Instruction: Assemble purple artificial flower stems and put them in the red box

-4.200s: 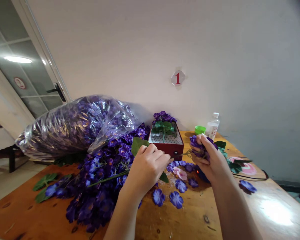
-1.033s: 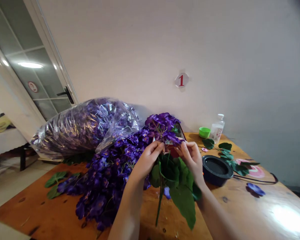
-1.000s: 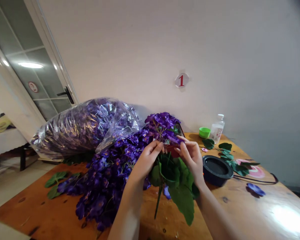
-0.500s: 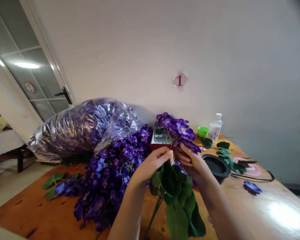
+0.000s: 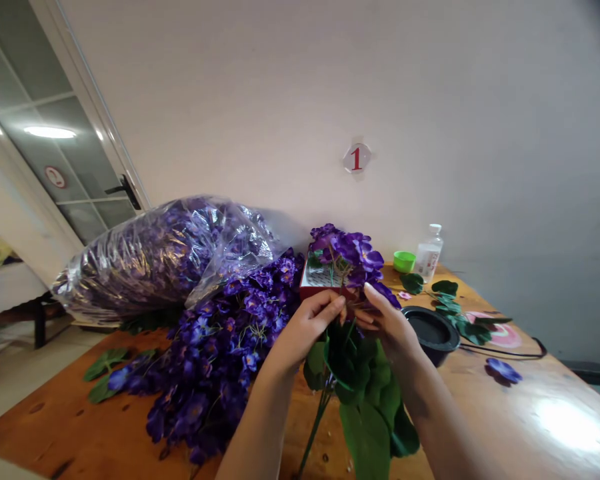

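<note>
Both hands hold one artificial purple flower bunch upright above a wooden table. My left hand pinches its thin stems just under the blooms. My right hand is closed on the same stems from the right side. Large green leaves and the main stem hang down below the hands. A red box stands right behind the bunch, partly hidden by it.
A heap of loose purple flowers lies left of the hands. Behind it is a clear plastic bag full of flowers. To the right are a black round dish, green leaves, a small bottle and a green cap.
Earlier the left hand rested by the red box and the right held loose blooms. Now both grip a leafy bunch, which has shifted slightly right and more upright in the last second.
</note>
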Motion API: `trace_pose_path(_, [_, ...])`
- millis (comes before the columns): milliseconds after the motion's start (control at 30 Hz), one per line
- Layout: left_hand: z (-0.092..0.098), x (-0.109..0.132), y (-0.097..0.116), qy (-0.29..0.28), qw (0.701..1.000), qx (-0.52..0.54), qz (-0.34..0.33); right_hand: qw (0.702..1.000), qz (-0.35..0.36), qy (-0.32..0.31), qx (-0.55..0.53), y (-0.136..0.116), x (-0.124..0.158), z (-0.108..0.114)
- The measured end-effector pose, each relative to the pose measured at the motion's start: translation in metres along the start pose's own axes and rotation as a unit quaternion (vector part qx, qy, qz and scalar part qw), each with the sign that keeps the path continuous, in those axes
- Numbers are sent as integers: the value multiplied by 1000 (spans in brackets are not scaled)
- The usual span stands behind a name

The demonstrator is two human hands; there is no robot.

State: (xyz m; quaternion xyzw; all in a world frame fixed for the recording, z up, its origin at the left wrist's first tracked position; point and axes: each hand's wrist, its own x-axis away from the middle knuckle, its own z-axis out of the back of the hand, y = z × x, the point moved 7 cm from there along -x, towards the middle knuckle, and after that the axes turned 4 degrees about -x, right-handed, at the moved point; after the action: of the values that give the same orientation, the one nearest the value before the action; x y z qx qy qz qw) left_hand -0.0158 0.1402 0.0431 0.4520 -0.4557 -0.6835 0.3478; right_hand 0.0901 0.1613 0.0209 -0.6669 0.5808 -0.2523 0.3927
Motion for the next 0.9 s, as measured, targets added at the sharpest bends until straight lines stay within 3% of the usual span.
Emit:
trace_pose_path(167, [-4,3,5,-12,1000,-13,-14,999,-29,18,-32,3,-2,2])
trace_pose_path(267, [-3,2,5,-4,1000,20,-15,998,16,38,-37,-6,-8,11])
trace_pose_path(333, [6,1,6,34,999,6,-21,994,77,73,-37,-20,-6,23])
trace_pose_path(400, [18,3,10,97,993,-52,-38,991,110,75,22,-33,0,28])
trace_pose_path(467, [26,5,14,149,980,-121,-56,982,117,23,144,-41,7,21])
trace_pose_path(600, [26,7,20,184,952,-229,-83,934,166,-53,312,-43,19,2])
trace_pose_path(733, [22,5,18,189,936,-282,-89,905,216,-79,357,-40,21,-7])
trace_pose_path(900, [27,2,11,214,934,-274,-77,897,249,-39,362,-33,11,2])
